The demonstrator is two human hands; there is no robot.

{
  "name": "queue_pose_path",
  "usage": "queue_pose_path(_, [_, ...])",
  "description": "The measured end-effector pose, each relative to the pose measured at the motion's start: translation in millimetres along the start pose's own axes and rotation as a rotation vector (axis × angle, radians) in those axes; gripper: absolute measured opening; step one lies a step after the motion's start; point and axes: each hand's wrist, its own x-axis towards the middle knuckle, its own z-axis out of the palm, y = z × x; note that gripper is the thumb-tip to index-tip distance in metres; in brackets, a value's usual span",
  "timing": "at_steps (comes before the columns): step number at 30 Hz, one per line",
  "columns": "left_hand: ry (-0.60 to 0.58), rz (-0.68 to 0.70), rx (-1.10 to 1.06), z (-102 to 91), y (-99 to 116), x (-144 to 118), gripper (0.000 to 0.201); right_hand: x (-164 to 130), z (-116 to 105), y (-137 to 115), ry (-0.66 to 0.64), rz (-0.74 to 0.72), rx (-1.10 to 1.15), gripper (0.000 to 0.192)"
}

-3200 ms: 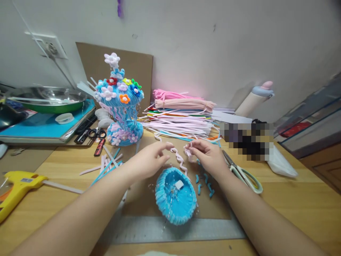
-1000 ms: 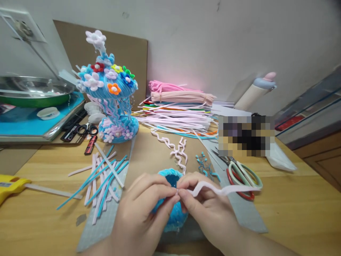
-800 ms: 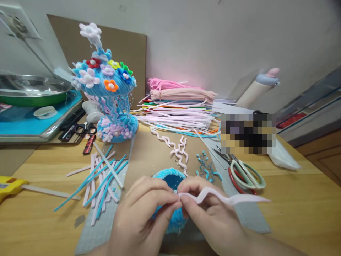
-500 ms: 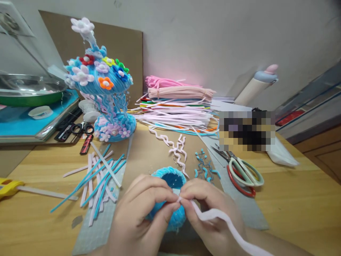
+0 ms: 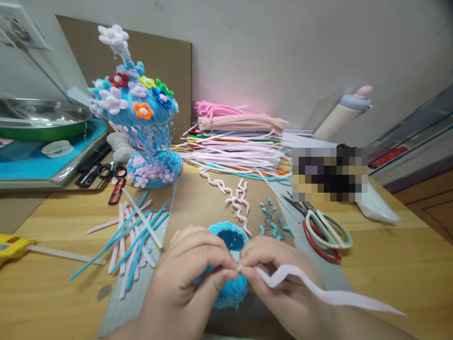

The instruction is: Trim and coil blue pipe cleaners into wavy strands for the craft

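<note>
My left hand [image 5: 187, 278] and my right hand [image 5: 283, 288] meet low in the middle, both pinching one end of a pale pink pipe cleaner [image 5: 318, 295] that trails off to the right with a bend near my fingers. Right behind and under my fingers lies a small blue fuzzy cap [image 5: 228, 236], partly hidden by both hands. Wavy pink pieces [image 5: 235, 200] and small blue curled pieces [image 5: 272, 222] lie just beyond it on brown cardboard [image 5: 198, 198].
A blue pipe-cleaner jellyfish with flowers [image 5: 141, 123] stands at the back left. Stacked pipe cleaners [image 5: 240, 141] lie behind, scissors [image 5: 325, 231] to the right, cut blue and pink strips [image 5: 134, 231] to the left. A yellow glue gun [image 5: 10, 245] pokes in at the left edge.
My hands have drawn closer to me, from above the blue cap to in front of it, and hold a longer pink pipe cleaner. Its free end swung down to the right.
</note>
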Motion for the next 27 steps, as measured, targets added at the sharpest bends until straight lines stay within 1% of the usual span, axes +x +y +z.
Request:
queue_pose_path(2, [0.034, -0.001, 0.025, 2.7, 0, -2, 0.014, -2, 1, 2, 0.031, 0.035, 0.050, 0.008])
queue_pose_path(5, [0.077, -0.004, 0.065, 7.9, 1, -3, 0.013, -6, 2, 7, 0.079, 0.048, 0.132, 0.014])
queue_pose_path(8, [0.055, 0.017, 0.129, 4.8, 0, -3, 0.012, -9, 3, 14, 0.132, 0.026, 0.195, 0.018])
queue_pose_path(9, [0.051, 0.014, 0.183, -0.8, -2, -3, 0.017, -9, 3, 16, 0.145, 0.023, 0.207, 0.019])
queue_pose_path(10, [0.047, -0.002, 0.265, -9.1, -6, -3, 0.029, -9, 3, 18, 0.158, 0.021, 0.217, 0.020])
queue_pose_path(11, [0.075, -0.052, 0.371, -20.0, -12, -4, 0.041, -8, 2, 20, 0.178, 0.019, 0.222, 0.021])
queue_pose_path(12, [0.097, -0.123, 0.477, -32.9, -19, -6, 0.044, -7, 1, 21, 0.204, 0.024, 0.220, 0.022])
queue_pose_path(13, [0.087, -0.179, 0.578, -46.7, -28, -9, 0.043, -6, 0, 21, 0.235, 0.026, 0.216, 0.022])
queue_pose_path(14, [0.029, -0.231, 0.679, -60.4, -39, -15, 0.045, -4, -1, 21, 0.263, 0.027, 0.208, 0.021])
queue_pose_path(16, [-0.066, -0.286, 0.863, -82.8, -60, -31, 0.054, -1, -3, 20, 0.292, 0.029, 0.182, 0.020])
queue_pose_path(17, [-0.120, -0.330, 0.943, -90.0, -71, -41, 0.058, 0, -4, 20, 0.298, 0.029, 0.171, 0.019])
queue_pose_path(18, [-0.152, -0.338, 0.987, -94.2, -81, -52, 0.061, 0, -5, 20, 0.303, 0.027, 0.165, 0.018])
queue_pose_path(20, [-0.224, -0.332, 1.032, -94.6, -96, -72, 0.066, 0, -6, 20, 0.314, 0.024, 0.160, 0.018])
queue_pose_path(21, [-0.242, -0.328, 1.042, -92.0, -103, -80, 0.065, -1, -6, 20, 0.318, 0.023, 0.157, 0.018])
queue_pose_path(23, [-0.240, -0.326, 1.045, -84.4, -112, -90, 0.063, -2, -6, 21, 0.312, 0.019, 0.151, 0.018])
queue_pose_path(25, [-0.239, -0.334, 1.056, -77.1, -118, -92, 0.061, -2, -5, 22, 0.291, 0.012, 0.139, 0.018])
queue_pose_path(27, [-0.255, -0.352, 1.072, -72.0, -122, -86, 0.058, -2, -4, 23, 0.267, 0.005, 0.130, 0.017])
